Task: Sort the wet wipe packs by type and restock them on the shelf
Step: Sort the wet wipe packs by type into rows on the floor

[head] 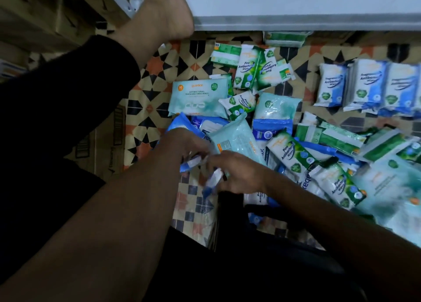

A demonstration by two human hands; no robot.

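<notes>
Head view: our left hand (182, 146) and right hand (237, 174) pinch small blue-white packs (214, 176), fingers closed; soft, slick film, light; grip across the middle.

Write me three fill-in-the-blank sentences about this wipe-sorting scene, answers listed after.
1. The green-and-white packs are labelled ____ Antibacterial Wipes.
2. The blue Fragrance-free packs stand in a neat ____ at upper right.
3. The left hand and right hand work over a floor of patterned ____.

Answers: Pine; row; tiles
</notes>
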